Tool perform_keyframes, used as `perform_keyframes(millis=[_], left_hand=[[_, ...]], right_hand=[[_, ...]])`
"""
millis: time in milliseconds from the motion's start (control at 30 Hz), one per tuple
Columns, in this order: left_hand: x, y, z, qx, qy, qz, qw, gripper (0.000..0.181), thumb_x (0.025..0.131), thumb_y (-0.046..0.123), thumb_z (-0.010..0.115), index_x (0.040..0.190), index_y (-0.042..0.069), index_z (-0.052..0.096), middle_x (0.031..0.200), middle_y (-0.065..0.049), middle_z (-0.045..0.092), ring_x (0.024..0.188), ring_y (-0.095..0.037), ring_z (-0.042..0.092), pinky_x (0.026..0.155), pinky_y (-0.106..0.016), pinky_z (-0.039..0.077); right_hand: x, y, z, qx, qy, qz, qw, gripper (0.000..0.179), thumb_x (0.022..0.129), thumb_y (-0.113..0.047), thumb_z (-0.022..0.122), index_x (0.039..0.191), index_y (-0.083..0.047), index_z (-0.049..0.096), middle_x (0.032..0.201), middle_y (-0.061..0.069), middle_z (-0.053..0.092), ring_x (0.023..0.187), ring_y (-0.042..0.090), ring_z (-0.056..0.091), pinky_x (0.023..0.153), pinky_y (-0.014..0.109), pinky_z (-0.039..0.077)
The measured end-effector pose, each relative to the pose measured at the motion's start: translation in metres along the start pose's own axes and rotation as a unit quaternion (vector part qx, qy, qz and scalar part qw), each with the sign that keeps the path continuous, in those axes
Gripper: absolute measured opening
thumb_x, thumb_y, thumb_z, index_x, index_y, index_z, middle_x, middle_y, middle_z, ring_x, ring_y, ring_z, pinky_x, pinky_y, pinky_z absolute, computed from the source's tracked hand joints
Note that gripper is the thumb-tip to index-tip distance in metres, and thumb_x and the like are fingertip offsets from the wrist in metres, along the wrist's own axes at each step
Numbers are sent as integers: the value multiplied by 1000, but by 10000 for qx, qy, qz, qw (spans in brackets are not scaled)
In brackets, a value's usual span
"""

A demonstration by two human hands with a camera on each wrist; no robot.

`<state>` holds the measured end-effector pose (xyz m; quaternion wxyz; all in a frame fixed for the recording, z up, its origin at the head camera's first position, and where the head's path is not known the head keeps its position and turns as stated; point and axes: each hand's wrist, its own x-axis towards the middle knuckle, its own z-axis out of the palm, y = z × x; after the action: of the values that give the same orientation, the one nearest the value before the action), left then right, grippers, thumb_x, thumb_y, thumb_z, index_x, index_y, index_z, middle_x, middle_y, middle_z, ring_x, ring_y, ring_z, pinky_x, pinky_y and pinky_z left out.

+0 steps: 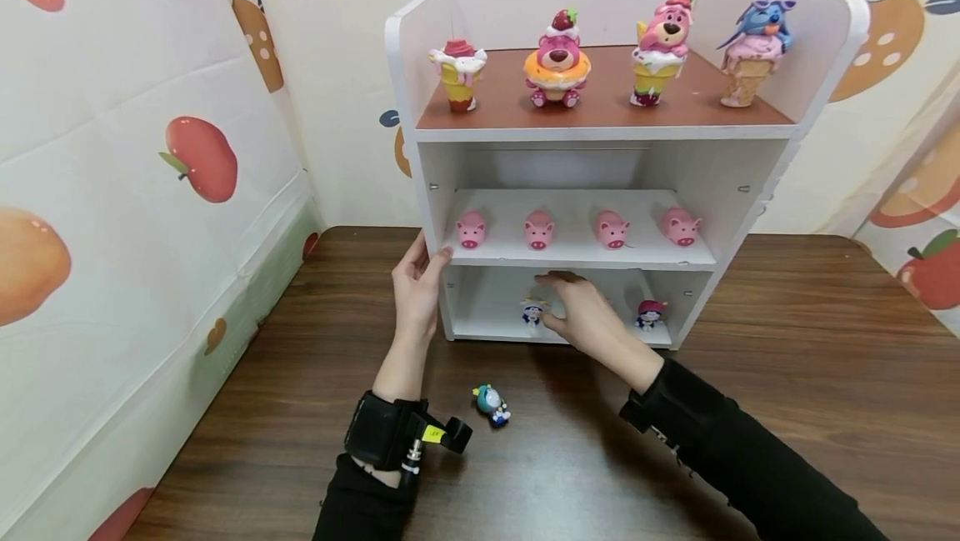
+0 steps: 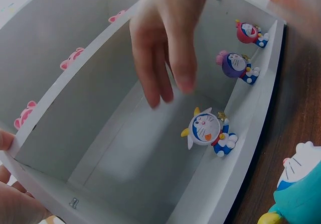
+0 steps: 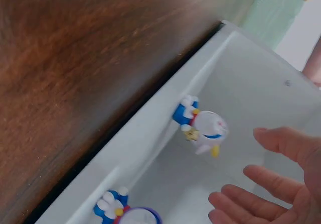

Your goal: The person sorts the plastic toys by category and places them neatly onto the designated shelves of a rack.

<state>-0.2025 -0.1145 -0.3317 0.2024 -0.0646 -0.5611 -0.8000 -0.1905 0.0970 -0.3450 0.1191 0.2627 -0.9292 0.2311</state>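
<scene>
A white display shelf (image 1: 577,263) stands on the table. My left hand (image 1: 418,287) grips its left side edge, thumb at the front and fingers round the outside. My right hand (image 1: 592,316) hovers with loosely spread fingers at the bottom compartment, holding nothing. Close to its thumb stands a Doraemon figurine (image 2: 205,127) with a white hood and yellow horns. Beyond it stand a purple-hooded figurine (image 2: 233,65) and a red-hooded one (image 1: 650,314); in the head view my right hand mostly hides the purple one. A teal-hooded Doraemon figurine (image 1: 491,405) lies on the table before the shelf.
Several pink pig figurines (image 1: 539,230) line the middle shelf. On the brown top shelf stand an ice-cream figurine (image 1: 459,74), two pink bear figurines (image 1: 557,66) and a blue figure on a cone (image 1: 752,53). The wooden table (image 1: 840,408) extends around the unit.
</scene>
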Motion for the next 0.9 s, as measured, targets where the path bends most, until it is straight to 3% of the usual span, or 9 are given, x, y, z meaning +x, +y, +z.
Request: perform_keyframes(millis=[133, 367, 600, 767, 900], left_hand=[[-1, 1, 1, 42, -11, 15, 10000, 48, 83, -4, 52, 129, -8, 38, 130, -21, 41, 116, -24, 43, 94, -29, 37], [-1, 2, 1, 78, 6, 3, 10000, 48, 83, -4, 52, 129, -8, 39, 130, -20, 42, 114, -23, 43, 94, -30, 37], [-1, 1, 0, -31, -15, -9, 10000, 46, 84, -4, 52, 128, -7, 40, 128, -19, 44, 112, -22, 45, 94, -31, 37], [-2, 2, 0, 79, -39, -5, 10000, 47, 84, -3, 51, 129, -6, 40, 129, -18, 43, 113, -22, 44, 95, -31, 36], [-2, 2, 1, 162, -62, -10, 9998, 47, 85, -2, 51, 130, -6, 39, 130, -17, 43, 113, -22, 44, 95, -31, 36]], right_hand=[[-14, -4, -12, 30, 516, 9, 9987, 38, 75, -11, 68, 110, 1, 58, 107, 16, 59, 98, 30, 54, 80, 42, 45], [-36, -10, -35, 346, 1058, 180, 9936, 23, 77, -11, 68, 97, -1, 64, 98, 12, 63, 92, 25, 58, 78, 40, 47], [-50, -14, -58, 480, 1890, 181, 9806, 17, 75, -8, 69, 91, -4, 65, 84, 7, 65, 73, 16, 58, 62, 33, 46], [-57, -13, -79, 736, 2800, 214, 9569, 15, 75, -4, 68, 90, -2, 66, 80, 7, 65, 68, 11, 57, 61, 21, 46], [-59, -8, -98, 1109, 3749, 304, 9199, 14, 75, 0, 66, 89, 3, 65, 81, 10, 65, 69, 5, 54, 63, 13, 43]])
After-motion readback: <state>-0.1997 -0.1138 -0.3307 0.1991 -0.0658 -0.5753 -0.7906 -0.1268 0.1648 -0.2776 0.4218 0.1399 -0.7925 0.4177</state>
